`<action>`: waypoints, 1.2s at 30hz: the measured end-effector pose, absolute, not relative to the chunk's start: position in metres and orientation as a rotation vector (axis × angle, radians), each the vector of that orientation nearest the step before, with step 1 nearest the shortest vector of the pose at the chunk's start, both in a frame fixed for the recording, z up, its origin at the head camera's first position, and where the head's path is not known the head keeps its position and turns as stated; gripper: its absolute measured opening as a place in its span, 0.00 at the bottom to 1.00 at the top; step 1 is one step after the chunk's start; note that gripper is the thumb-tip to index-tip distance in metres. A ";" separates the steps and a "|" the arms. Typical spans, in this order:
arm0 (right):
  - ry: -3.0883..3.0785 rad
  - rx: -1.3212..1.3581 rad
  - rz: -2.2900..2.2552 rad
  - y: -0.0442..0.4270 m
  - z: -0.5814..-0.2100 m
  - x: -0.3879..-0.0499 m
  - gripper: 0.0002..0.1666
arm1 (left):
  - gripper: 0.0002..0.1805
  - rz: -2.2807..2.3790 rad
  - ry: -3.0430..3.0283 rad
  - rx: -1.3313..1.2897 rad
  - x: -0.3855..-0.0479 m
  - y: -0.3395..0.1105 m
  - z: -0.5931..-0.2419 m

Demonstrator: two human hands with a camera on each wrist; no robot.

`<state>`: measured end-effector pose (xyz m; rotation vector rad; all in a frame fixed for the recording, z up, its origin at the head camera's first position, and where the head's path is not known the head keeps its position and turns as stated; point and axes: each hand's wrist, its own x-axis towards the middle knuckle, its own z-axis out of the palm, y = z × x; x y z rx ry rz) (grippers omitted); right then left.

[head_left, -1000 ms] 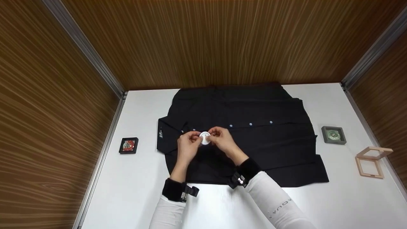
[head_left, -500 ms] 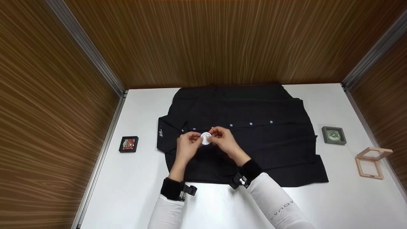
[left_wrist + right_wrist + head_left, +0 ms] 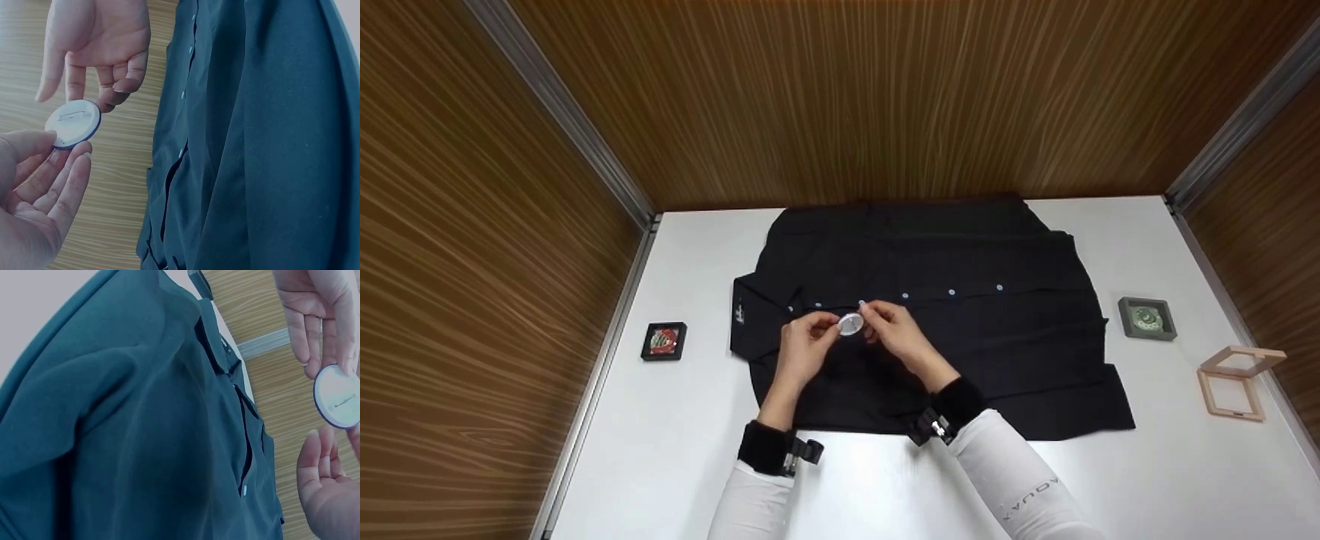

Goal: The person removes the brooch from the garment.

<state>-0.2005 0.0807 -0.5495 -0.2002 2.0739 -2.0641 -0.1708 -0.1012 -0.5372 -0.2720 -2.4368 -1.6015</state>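
Observation:
A round pin badge (image 3: 851, 324) is held up over a dark short-sleeved shirt (image 3: 960, 337), its pale back with a pin facing up. My left hand (image 3: 802, 349) pinches the badge's edge between thumb and fingers; the left wrist view shows this badge (image 3: 73, 124) tilted in that grip. Close to its other edge is my right hand (image 3: 898, 337). There the thumb stands apart from the badge, and one finger reaches near or behind its rim; whether it touches is hidden. Blue-white buttons (image 3: 952, 292) run along the shirt's front, which lies flat.
On the white table (image 3: 660, 450), a small black frame (image 3: 664, 341) with a red piece lies at left. At right are a grey frame (image 3: 1147, 319) with a green piece and an opened light-wood frame (image 3: 1231, 394). Wood-grain panels (image 3: 840, 105) stand at the back and sides.
Both hands pinched the badge before; my right thumb has come off it and that hand has shifted slightly right. The badge has tilted and moved slightly right in my left hand.

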 end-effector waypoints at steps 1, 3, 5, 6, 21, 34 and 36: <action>2.049 -0.169 -2.071 0.081 -0.549 -0.200 0.19 | 0.03 -1.589 -2.427 -0.279 -0.171 -0.101 -0.538; 1.989 -0.098 -2.084 0.083 -0.548 -0.200 0.21 | 0.03 -1.561 -2.407 -0.302 -0.171 -0.100 -0.538; 1.923 -0.022 -2.088 0.085 -0.546 -0.200 0.25 | 0.04 -1.535 -2.389 -0.331 -0.170 -0.100 -0.538; 1.898 0.008 -2.080 0.086 -0.545 -0.200 0.26 | 0.03 -1.525 -2.381 -0.347 -0.170 -0.099 -0.538; 1.726 0.056 -2.050 0.094 -0.542 -0.200 0.16 | 0.04 -1.332 -2.370 -0.620 -0.169 -0.097 -0.539; 1.756 0.026 -2.067 0.103 -0.542 -0.197 0.06 | 0.05 -1.318 -2.389 -0.712 -0.168 -0.095 -0.544; 1.766 0.021 -2.060 0.106 -0.541 -0.196 0.06 | 0.05 -1.311 -2.409 -0.730 -0.167 -0.093 -0.544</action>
